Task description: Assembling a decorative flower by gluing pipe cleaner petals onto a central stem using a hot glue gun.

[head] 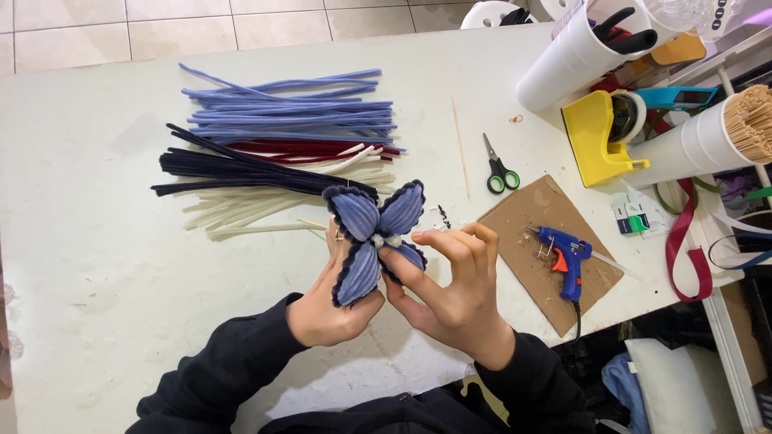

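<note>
Both hands work the pipe-cleaner flower [376, 237]: left hand [334, 301] cups it from behind w/ fingers curled, right hand [450, 281] pinches its center. Four petals formed. Beyond the flower, loose pipe cleaners [281, 145] lie unused; right of it, glue gun [567, 257], scissors [498, 169].

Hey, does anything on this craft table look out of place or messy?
Mostly tidy. The cardboard sheet under the blue glue gun overhangs the table edge and carries glue blobs. A thin wooden stick lies loose beside the scissors.
</note>
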